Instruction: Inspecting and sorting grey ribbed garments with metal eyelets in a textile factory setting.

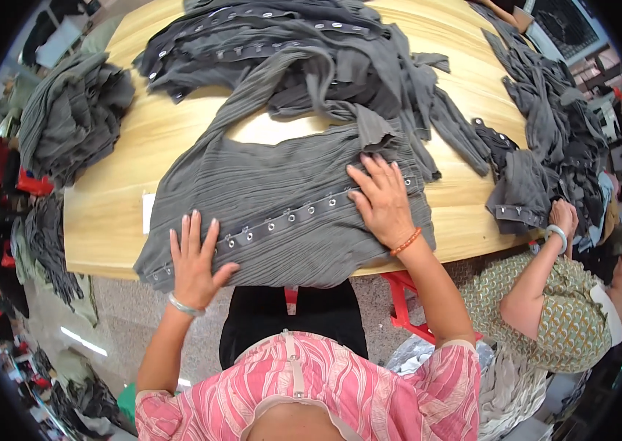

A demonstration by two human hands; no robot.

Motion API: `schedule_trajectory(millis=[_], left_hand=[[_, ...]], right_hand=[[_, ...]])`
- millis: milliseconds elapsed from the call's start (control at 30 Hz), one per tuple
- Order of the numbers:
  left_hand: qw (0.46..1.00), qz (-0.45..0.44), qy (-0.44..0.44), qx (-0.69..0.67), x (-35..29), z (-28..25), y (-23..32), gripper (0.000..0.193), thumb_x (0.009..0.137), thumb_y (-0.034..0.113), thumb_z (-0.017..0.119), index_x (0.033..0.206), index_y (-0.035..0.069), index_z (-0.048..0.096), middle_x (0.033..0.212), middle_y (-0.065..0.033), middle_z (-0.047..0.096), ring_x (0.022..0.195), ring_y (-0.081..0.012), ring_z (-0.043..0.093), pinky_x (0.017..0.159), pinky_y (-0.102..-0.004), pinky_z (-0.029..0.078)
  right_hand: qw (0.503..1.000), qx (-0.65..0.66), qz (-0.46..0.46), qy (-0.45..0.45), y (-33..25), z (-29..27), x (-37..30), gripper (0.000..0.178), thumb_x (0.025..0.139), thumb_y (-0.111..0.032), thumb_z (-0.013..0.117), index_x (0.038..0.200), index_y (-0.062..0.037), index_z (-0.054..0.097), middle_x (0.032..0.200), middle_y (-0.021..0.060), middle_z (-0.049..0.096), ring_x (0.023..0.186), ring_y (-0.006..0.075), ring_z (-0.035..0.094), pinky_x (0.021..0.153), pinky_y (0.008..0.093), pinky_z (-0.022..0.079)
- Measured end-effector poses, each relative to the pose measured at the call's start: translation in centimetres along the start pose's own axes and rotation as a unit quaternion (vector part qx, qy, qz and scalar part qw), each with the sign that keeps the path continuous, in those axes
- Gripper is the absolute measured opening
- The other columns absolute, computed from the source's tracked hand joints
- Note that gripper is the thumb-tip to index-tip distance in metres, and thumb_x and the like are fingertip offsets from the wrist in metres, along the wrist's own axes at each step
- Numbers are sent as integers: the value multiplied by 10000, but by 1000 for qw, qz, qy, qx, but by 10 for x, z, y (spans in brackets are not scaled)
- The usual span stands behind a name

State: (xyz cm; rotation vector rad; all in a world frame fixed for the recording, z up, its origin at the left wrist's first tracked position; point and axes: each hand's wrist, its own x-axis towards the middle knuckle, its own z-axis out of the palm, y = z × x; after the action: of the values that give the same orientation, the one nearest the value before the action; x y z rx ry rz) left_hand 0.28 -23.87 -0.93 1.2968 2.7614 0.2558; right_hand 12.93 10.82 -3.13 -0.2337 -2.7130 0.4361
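Pink, swirl-patterned cloth of the person's short-sleeved shirt [399, 389] fills the bottom centre of the frame. Beyond it, a dark grey, finely ribbed garment [289, 165] lies spread mid-frame on the pale wood-grain worktop [98, 220], its lower edge reaching just past the front rim. Small metal fastenings [292, 217] run slantwise along a dark strip on it. At centre left, I see the left hand [195, 264], wearing a pale bangle [186, 306], pressed down across that strip; its grip is spread wide, clasping nothing. To its upper right, the right hand [384, 202], with an orange beaded bracelet [406, 243], rests just below a sleeve end [375, 131], its grip likewise flat and unclenched. More dark grey garments [252, 33] are heaped at upper centre, and a crumpled grey bundle [72, 114] sits at upper left. A co-worker in a green patterned top [572, 331] is at lower right.
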Motion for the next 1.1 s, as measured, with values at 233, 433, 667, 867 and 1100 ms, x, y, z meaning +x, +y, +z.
schedule_trajectory(millis=[233,433,667,867,1100], left_hand=[[997,60,1,42,44,-9,-54,800,791,559,592,1438,147,365,1528,-131,244,1416,-332,195,1139,-540,82],[995,82,9,54,67,-2,-72,715,853,569,532,1443,203,360,1529,-110,247,1420,-316,192,1150,-515,80],[995,74,19,58,64,-8,-71,692,871,563,513,1444,209,356,1531,-100,246,1424,-307,182,1155,-514,74],[995,88,14,45,67,0,-65,705,870,561,518,1445,188,351,1533,-106,235,1424,-313,181,1150,-526,76],[995,81,22,46,56,2,-75,703,871,599,484,1441,207,356,1529,-116,239,1421,-324,184,1148,-530,77]], right_hand=[[987,-63,-54,140,-12,-10,18,193,826,-96,638,1016,-66,639,1043,90,623,992,287,568,882,416,421],[976,183,-106,-61,-97,-10,-92,172,759,-142,747,686,-78,604,670,70,611,582,242,582,536,377,472],[982,58,115,-136,-30,167,-188,523,858,-286,599,1283,0,493,1320,245,485,1246,458,405,1072,484,309],[955,166,170,-177,8,197,-192,493,902,-322,519,1309,-46,491,1362,180,488,1312,361,380,1104,464,265],[858,247,228,-389,-76,-7,-182,487,836,-308,661,1252,-94,528,940,213,662,872,399,641,756,445,504]])
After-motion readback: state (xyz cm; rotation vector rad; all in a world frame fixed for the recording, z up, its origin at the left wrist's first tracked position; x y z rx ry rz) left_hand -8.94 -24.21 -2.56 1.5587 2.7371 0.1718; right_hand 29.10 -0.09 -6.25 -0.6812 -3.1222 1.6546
